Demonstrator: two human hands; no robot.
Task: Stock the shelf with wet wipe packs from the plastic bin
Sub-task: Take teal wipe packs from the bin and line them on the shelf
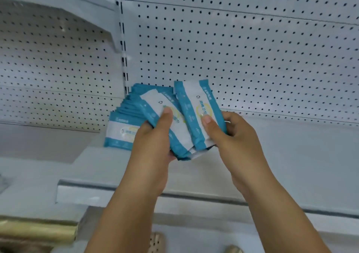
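Left hand [153, 136]: fingers curled behind a wet wipe pack [153, 105], thumb pressed flat on its printed face. Layered edges at the lower end suggest more than one pack in this grip; the count cannot be confirmed.

Right hand [239, 136]: likewise closed round a second pack [194, 101], thumb on the front, fingers wrapped behind its right edge.

Both held packs are above the shelf [291, 155], not resting on it. Each has its long axis running upward and away from the person, with the top leaning left. Their lower ends meet or overlap between the two hands, and their tops stand apart, fanned.

Stocked row [118, 134]: packs stand on edge on the shelf, faces toward the person, filed one behind another back toward the slotted upright [124, 58] and the pegboard panel [252, 58]. The row lies to the left of both hands and partly behind the left-hand pack. The left hand is just beside it; the right hand is farther off, with the left-hand pack between.

Judgement: the left-hand pack is the better placed to join the row. It needs a short move left and down, with its axis brought upright to match the standing packs. The shelf to the right of the hands shows bare surface.

The plastic bin is not in view.
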